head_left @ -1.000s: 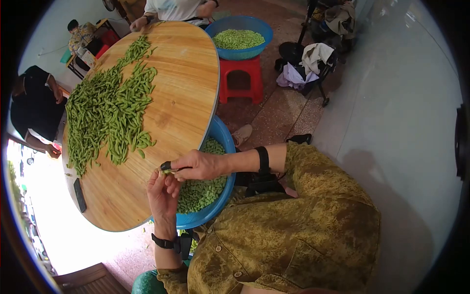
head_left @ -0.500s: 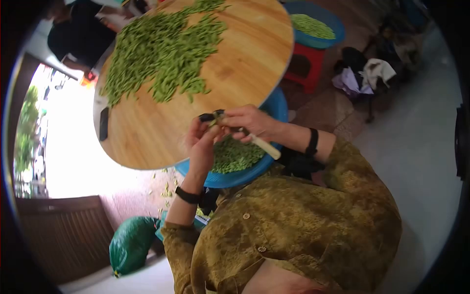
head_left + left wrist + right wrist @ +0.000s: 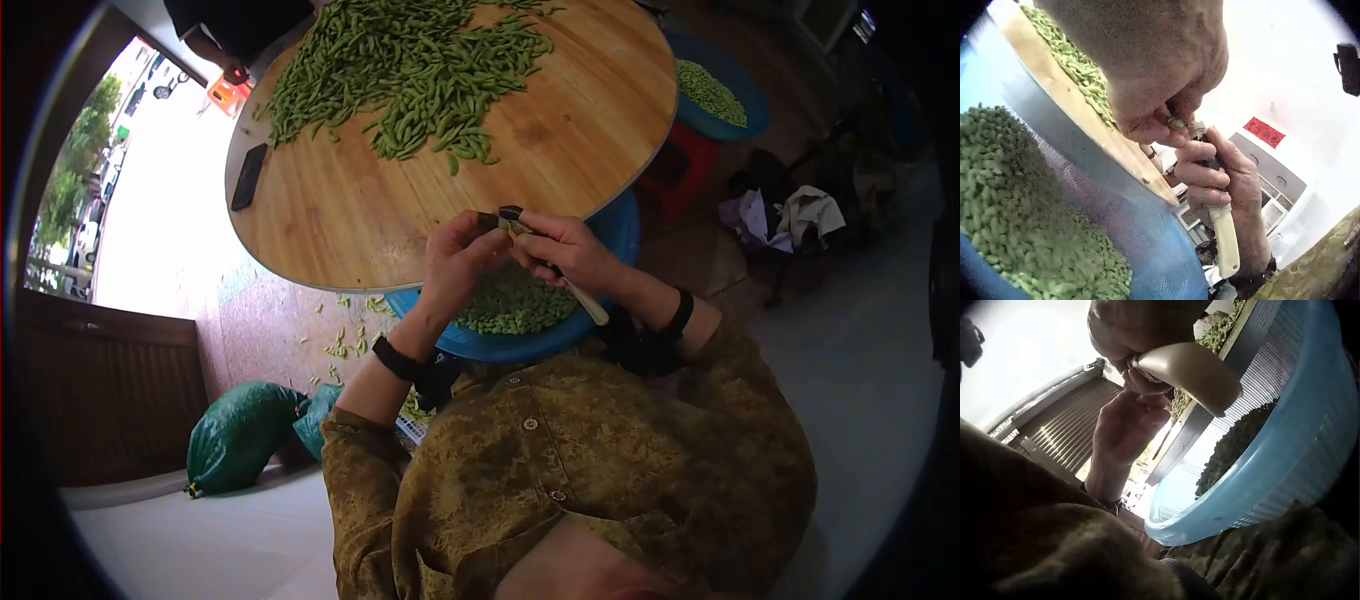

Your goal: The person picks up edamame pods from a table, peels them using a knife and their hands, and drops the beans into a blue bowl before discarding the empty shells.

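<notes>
Over the blue mesh basket (image 3: 626, 240) both hands meet, thumb tips close together. My left hand (image 3: 458, 262) pinches a green bean pod (image 3: 1177, 122), mostly hidden by the fingers. My right hand (image 3: 578, 258) grips a small knife by its cream handle (image 3: 1226, 240), which sticks out below the curled fingers; its blade is largely hidden. Dark covers sit on a digit of each hand near the pod. Shelled green beans (image 3: 512, 302) lie heaped in the basket below. On the round wooden table (image 3: 350, 215) a big pile of green pods (image 3: 415, 75) is spread.
A dark flat object (image 3: 249, 177) lies at the table's left edge. Pods and husks (image 3: 345, 343) litter the floor. Green sacks (image 3: 243, 437) stand at lower left. Another blue basket (image 3: 757, 110) of beans sits on a red stool at right. Another person's arm (image 3: 205, 45) is across the table.
The head view has swung, so table and basket appear further right and higher. Both hands stay together over the basket; the knife handle, hidden at first, now shows below the right hand.
</notes>
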Demonstrator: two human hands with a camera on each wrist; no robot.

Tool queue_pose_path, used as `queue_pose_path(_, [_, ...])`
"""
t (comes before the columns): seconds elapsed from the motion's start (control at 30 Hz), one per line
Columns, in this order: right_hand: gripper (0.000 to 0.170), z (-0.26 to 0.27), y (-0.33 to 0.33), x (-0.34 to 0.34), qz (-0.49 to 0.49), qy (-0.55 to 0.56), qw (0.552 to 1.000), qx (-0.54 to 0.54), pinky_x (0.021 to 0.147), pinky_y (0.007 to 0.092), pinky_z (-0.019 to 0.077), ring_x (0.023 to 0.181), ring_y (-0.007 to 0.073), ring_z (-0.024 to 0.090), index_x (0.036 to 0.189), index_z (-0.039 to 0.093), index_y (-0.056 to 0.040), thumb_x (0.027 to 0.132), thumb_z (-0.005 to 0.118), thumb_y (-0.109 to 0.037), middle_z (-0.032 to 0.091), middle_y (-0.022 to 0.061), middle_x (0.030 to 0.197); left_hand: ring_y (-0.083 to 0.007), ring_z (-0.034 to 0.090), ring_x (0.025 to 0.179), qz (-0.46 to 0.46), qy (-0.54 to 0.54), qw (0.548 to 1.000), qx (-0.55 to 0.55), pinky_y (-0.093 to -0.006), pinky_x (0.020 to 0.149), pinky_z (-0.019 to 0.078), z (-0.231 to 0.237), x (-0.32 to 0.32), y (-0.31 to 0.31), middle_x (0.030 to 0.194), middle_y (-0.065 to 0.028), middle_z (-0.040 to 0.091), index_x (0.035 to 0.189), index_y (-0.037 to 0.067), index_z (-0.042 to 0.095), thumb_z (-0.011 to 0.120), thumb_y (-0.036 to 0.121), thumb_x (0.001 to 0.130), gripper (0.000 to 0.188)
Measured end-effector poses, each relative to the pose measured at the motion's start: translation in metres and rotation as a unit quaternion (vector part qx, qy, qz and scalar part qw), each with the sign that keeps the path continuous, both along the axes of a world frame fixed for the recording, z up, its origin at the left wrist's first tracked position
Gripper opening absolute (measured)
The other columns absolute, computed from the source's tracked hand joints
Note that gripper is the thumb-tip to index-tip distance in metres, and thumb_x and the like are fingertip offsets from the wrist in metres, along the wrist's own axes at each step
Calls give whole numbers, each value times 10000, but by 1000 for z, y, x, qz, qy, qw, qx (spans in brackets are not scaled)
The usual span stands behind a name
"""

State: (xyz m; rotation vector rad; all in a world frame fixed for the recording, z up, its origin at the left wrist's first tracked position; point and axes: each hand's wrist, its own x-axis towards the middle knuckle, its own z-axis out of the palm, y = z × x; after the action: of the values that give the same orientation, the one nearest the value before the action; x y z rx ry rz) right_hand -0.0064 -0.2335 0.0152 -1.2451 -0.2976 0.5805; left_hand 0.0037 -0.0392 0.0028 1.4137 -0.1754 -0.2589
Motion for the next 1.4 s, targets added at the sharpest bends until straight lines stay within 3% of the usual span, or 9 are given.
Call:
queue_pose_path(0.4, [306, -3, 1, -3, 28, -34, 999, -29, 419, 164, 338, 512, 18, 434, 1229, 542, -62, 949, 493, -175, 511, -30, 712, -63, 521, 563, 15, 96, 994, -53, -195, 504, 383, -9, -1, 6, 700, 1, 599, 927, 42, 604, 629, 103, 849, 102])
queue_pose_path(0.53, [382, -10, -1, -1, 67, -46, 996, -26, 425, 162, 343, 517, 19, 441, 1314, 492, -67, 944, 492, -161, 531, -22, 728, -148, 558, 572, -51, 2, 985, 167, -303, 519, 423, 13, -10, 30, 652, -69, 591, 848, 9, 606, 618, 137, 845, 129])
queue_pose_path(0.67, [244, -15, -15, 9, 30, 24, 998, -49, 409, 174, 341, 520, 23, 447, 1151, 539, -39, 938, 500, -152, 544, -7, 737, -407, 601, 719, -241, -188, 740, 599, -473, 623, 465, 63, -28, 93, 709, -226, 599, 715, -20, 615, 610, 161, 816, 208])
queue_pose_path(0.73, [150, -15, -17, 10, -18, 30, 999, -16, 401, 177, 338, 514, 24, 441, 1015, 540, -48, 942, 504, -174, 530, -9, 726, -397, 607, 712, -224, -107, 691, 679, -464, 634, 480, 83, -33, 96, 722, -226, 599, 761, -4, 642, 611, 142, 794, 153])
queue_pose_path(0.8, [159, -10, -11, 9, -30, 41, 999, -10, 403, 176, 336, 515, 22, 437, 1006, 546, -50, 946, 502, -190, 521, -11, 723, -388, 608, 739, -217, -280, 655, 667, -450, 659, 494, 57, 5, 105, 757, -210, 607, 840, 10, 654, 589, 96, 794, 117])
queue_pose_path(0.9, [198, -11, -7, 9, -8, 28, 999, -30, 404, 178, 336, 517, 23, 436, 1078, 548, -45, 951, 496, -188, 523, -8, 732, -380, 597, 818, -86, -388, 757, 519, -431, 689, 495, 33, 70, 75, 882, -176, 593, 920, 28, 641, 541, 22, 794, 161])
queue_pose_path(1.3, [211, -16, -8, 13, -64, 42, 997, 18, 409, 185, 342, 523, 44, 437, 1117, 527, -30, 955, 472, -154, 505, 9, 719, -329, 575, 908, 6, -478, 717, 508, -393, 749, 469, -27, 137, 39, 894, -135, 604, 961, 25, 605, 537, 35, 795, 179])
queue_pose_path(1.37, [166, -19, -7, 16, -85, 34, 995, 46, 408, 190, 344, 518, 50, 435, 1060, 523, -34, 955, 472, -153, 501, 15, 714, -210, 621, 720, -27, -284, 879, 382, -304, 586, 462, -6, 100, 28, 815, -78, 616, 975, 37, 592, 562, 93, 875, 119])
queue_pose_path(1.4, [166, -17, -5, 15, -88, 36, 994, 48, 408, 190, 344, 518, 50, 435, 1060, 523, -34, 955, 472, -153, 501, 15, 714, -210, 621, 720, -30, -284, 879, 383, -304, 586, 462, 5, 84, 23, 815, -78, 616, 975, 37, 592, 562, 93, 875, 119])
